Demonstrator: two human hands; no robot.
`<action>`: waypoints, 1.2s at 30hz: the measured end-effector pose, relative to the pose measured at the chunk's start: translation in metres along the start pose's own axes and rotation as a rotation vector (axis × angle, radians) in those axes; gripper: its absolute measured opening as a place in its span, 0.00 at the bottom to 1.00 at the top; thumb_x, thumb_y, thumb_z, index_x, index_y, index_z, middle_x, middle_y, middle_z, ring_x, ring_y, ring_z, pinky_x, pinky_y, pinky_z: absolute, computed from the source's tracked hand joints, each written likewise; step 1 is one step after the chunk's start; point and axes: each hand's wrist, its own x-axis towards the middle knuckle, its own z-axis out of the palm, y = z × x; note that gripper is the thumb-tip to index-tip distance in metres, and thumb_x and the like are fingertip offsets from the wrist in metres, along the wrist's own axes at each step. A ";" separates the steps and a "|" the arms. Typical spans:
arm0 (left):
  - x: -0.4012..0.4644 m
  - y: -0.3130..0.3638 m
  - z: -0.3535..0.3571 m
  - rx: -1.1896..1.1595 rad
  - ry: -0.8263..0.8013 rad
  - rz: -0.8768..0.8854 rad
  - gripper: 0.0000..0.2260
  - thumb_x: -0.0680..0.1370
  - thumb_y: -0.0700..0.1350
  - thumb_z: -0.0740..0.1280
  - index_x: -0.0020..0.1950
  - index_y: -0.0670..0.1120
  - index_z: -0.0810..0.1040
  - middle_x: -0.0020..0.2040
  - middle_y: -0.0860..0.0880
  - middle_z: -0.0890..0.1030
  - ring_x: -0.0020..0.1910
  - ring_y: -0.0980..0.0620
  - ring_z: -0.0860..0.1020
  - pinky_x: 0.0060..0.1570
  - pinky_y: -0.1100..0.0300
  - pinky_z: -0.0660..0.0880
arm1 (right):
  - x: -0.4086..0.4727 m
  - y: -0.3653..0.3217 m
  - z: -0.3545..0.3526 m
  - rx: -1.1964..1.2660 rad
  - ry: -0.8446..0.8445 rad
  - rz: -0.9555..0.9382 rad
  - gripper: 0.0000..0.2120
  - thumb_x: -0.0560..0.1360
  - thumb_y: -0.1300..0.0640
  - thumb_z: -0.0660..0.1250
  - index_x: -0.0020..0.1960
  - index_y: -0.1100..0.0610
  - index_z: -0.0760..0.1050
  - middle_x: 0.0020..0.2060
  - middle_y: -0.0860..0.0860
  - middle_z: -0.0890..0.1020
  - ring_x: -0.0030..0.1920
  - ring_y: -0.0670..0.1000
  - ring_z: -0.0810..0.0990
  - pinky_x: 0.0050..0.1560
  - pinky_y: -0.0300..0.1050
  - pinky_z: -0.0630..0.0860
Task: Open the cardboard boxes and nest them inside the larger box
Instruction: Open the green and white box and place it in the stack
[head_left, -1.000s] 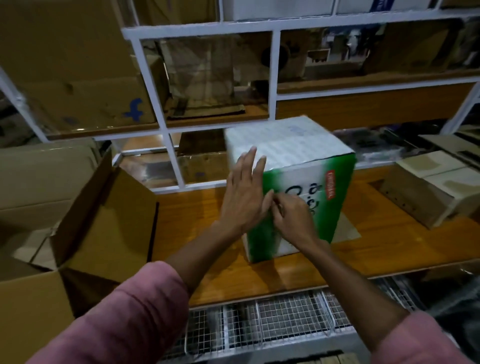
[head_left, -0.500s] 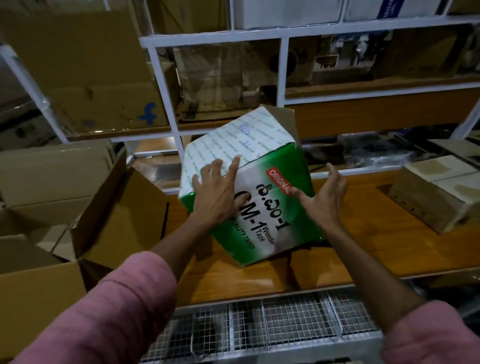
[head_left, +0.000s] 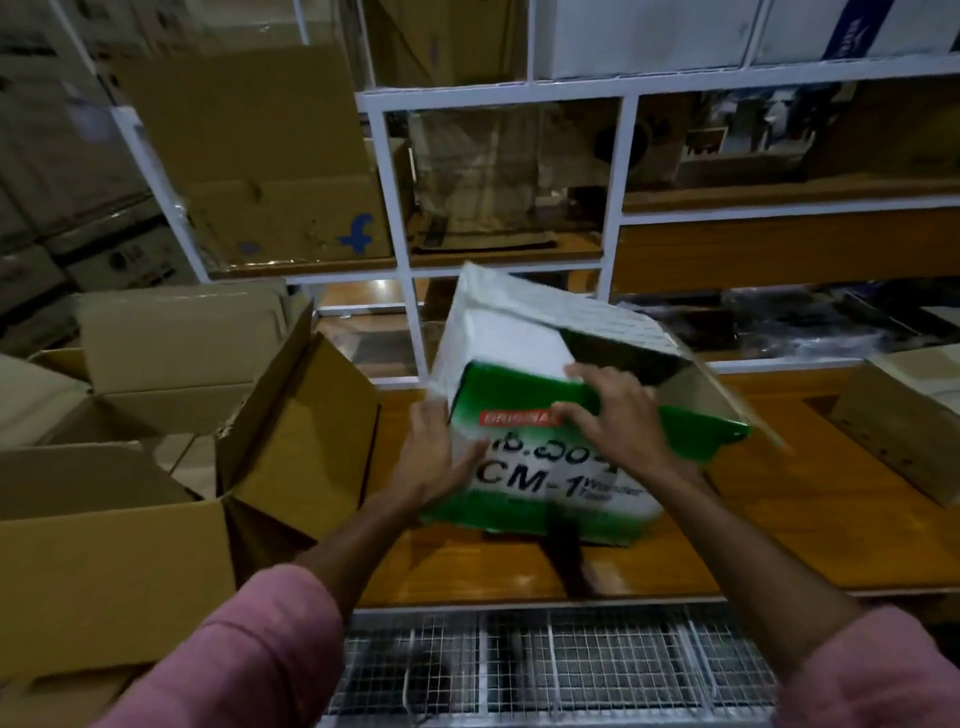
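Green-white box flaps open, both hands gripping it, brown box open beside

**A storeroom stacked with cartons**

White-painted metal shelving with wooden boards holds worn brown cardboard cartons. More plain boxes pile up at the far left, an open brown cardboard box stands beside the orange-brown wooden worktop, lighting is dim.

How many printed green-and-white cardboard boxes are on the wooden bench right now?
1: the green-and-white printed cardboard box, tilted at the middle of the wooden bench, flaps opening, held by the left hand and right hand. The other boxes in view are plain brown; more may be hidden.
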 end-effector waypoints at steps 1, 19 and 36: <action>-0.005 0.002 0.007 -0.028 0.047 -0.006 0.43 0.73 0.76 0.57 0.79 0.51 0.55 0.73 0.46 0.59 0.74 0.42 0.61 0.72 0.43 0.66 | -0.005 -0.005 0.005 -0.007 -0.065 -0.016 0.21 0.77 0.41 0.69 0.67 0.47 0.76 0.57 0.50 0.80 0.59 0.53 0.76 0.57 0.49 0.66; 0.043 0.079 0.045 0.658 -0.038 0.287 0.22 0.82 0.58 0.49 0.66 0.47 0.72 0.70 0.43 0.72 0.73 0.43 0.64 0.68 0.35 0.63 | 0.000 0.034 0.004 -0.236 -0.023 0.219 0.20 0.83 0.44 0.58 0.69 0.53 0.74 0.66 0.55 0.77 0.69 0.56 0.72 0.74 0.61 0.63; 0.070 0.083 0.077 0.672 -0.099 0.239 0.30 0.78 0.58 0.43 0.64 0.48 0.78 0.69 0.46 0.77 0.76 0.48 0.63 0.74 0.40 0.57 | 0.011 0.127 -0.023 -0.101 -0.018 0.578 0.11 0.79 0.60 0.67 0.61 0.57 0.75 0.52 0.57 0.80 0.50 0.58 0.80 0.50 0.57 0.82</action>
